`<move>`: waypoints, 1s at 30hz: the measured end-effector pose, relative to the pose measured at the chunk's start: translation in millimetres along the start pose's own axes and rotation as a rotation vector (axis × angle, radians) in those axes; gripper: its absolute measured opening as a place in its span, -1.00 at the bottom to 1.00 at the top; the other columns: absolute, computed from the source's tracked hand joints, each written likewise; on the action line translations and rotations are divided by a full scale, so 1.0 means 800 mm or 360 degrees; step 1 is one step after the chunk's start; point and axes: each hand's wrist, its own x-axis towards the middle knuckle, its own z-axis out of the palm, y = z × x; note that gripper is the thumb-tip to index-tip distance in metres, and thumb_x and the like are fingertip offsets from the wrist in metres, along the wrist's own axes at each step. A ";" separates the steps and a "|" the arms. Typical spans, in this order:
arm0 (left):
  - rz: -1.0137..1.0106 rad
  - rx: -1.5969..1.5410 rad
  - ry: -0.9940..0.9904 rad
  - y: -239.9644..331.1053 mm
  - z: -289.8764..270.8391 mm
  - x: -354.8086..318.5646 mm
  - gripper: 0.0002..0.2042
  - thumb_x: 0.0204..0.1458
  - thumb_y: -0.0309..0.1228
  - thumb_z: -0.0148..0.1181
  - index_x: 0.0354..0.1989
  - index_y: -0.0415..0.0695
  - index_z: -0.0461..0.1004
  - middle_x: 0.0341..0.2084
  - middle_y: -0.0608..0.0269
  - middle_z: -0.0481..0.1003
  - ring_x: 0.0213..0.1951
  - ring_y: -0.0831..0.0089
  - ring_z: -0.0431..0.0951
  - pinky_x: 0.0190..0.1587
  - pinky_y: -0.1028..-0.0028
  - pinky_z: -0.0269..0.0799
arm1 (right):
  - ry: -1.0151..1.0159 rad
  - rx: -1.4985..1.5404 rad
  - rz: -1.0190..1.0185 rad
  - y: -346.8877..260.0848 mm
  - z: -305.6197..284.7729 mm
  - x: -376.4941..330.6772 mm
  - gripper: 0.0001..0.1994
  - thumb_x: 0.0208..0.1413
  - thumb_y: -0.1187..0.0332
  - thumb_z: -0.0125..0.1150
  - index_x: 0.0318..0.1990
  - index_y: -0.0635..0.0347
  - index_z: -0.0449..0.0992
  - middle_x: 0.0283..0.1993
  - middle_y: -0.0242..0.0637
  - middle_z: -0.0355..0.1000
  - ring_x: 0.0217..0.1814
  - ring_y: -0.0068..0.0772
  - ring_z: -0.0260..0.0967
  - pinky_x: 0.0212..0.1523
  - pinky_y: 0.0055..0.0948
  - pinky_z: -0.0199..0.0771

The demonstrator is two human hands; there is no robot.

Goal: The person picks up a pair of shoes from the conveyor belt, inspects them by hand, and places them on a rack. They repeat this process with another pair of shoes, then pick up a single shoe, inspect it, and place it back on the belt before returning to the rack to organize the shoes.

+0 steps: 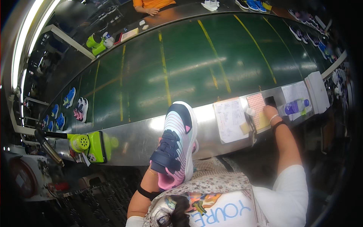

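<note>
A pair of navy sneakers with pale stripes and pink lining is in front of me; the near sneaker [174,130] stands toe up, and part of a second shows behind it. My left hand [152,169], mostly hidden by the shoe, grips it from behind. On the metal ledge to the right, my right hand [270,112] has its fingers curled at a small black object [270,101]. What lies within those fingers is hidden. Under and beside this hand are a pink-checked sheet [256,104] and a yellow pad [261,120].
A green conveyor belt [143,79] with yellow lines runs beyond the metal ledge [132,149]. Blue shoes [69,97] and a dark-and-pink pair [81,109] sit on its left. A written sheet [228,117], a bottle [295,107] and a lime-green container [97,147] occupy the ledge. Across sits a person in orange [155,4].
</note>
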 end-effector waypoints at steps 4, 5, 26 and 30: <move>0.0028 0.0032 0.0006 0.002 0.012 0.001 -0.64 0.08 -0.25 -0.24 -0.01 -0.20 0.20 -0.11 0.11 0.32 -0.09 0.29 0.35 -0.04 0.30 0.31 | 0.0131 0.0342 0.0107 -0.002 -0.014 -0.007 -0.85 -0.07 0.34 0.03 -0.44 0.20 0.49 -0.37 -0.09 0.42 -0.32 -0.09 0.40 -0.24 -0.25 0.40; 0.0029 0.0033 -0.0006 0.002 0.015 0.007 -0.64 0.08 -0.25 -0.24 -0.01 -0.20 0.20 -0.11 0.11 0.32 -0.09 0.29 0.35 -0.04 0.30 0.31 | 0.0132 0.0332 0.0120 0.000 -0.014 -0.008 -0.85 -0.07 0.34 0.03 -0.44 0.20 0.49 -0.37 -0.09 0.42 -0.32 -0.09 0.40 -0.24 -0.25 0.40; -0.0114 0.0069 -0.0377 0.015 -0.053 -0.024 -0.63 0.08 -0.23 -0.23 -0.01 -0.19 0.20 -0.11 0.12 0.32 -0.08 0.29 0.35 -0.04 0.31 0.30 | 0.0090 0.0405 0.0083 -0.016 -0.022 -0.016 -0.91 -0.18 0.37 0.16 -0.48 0.12 0.48 -0.38 -0.21 0.41 -0.28 -0.22 0.38 -0.23 -0.31 0.40; -0.0113 0.0122 -0.0379 0.021 -0.050 -0.035 -0.63 0.08 -0.22 -0.23 -0.01 -0.19 0.20 -0.11 0.12 0.32 -0.08 0.29 0.35 -0.04 0.31 0.30 | 0.0064 0.0256 -0.0012 -0.011 -0.019 -0.015 -0.90 -0.13 0.36 0.08 -0.47 0.14 0.48 -0.38 -0.20 0.41 -0.29 -0.20 0.39 -0.26 -0.30 0.41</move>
